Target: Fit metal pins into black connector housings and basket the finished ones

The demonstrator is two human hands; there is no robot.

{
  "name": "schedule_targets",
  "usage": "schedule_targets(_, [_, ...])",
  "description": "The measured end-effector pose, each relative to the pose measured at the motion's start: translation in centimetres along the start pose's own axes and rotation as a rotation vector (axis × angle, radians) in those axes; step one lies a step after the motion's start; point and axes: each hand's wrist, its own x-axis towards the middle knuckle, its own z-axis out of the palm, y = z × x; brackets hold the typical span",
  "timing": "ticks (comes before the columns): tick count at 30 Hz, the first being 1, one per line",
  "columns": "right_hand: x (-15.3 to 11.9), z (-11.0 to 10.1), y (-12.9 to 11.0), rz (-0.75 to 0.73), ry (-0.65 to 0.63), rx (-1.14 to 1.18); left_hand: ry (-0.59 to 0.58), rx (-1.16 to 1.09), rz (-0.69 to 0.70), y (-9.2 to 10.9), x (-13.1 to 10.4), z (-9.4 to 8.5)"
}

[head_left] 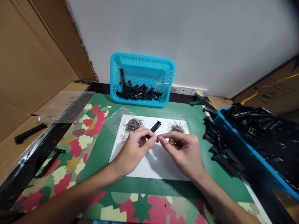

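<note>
My left hand [139, 147] is closed around a slim black plastic part [155, 127], whose slotted far end sticks out past the fingers. Thumb and forefinger of my right hand [181, 147] are pinched together, touching or almost touching my left fingertips; whatever they hold is too small to make out. Both hands are over a white sheet of paper [140, 171]. On the sheet, a dark pile of tiny bent metal wire pieces [133, 125] lies beyond my left hand, and a smaller wire pile [176, 127] lies beyond my right.
A blue basket [171, 81] with several black parts leans at the wall. To the right stands a blue bin [252, 152] heaped with black parts, with loose parts [221, 149] beside it. Clear plastic bags [116, 119] and a single black part [30, 133] lie left.
</note>
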Motion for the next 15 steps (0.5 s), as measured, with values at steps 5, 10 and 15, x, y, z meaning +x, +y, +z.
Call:
schedule_targets(5, [0.3, -0.1, 0.3, 0.061, -0.027, 0.050, -0.001, 0.055, 0.004, -0.1, -0.1, 0.1])
schedule_targets(10, [0.8, -0.3, 0.5, 0.119, -0.109, 0.108, 0.007, 0.109, -0.003, -0.2, -0.3, 0.1])
schedule_targets(15, [1.5, -1.9, 0.9, 0.138, -0.080, 0.029, -0.086, 0.191, -0.021, 0.3, -0.5, -0.4])
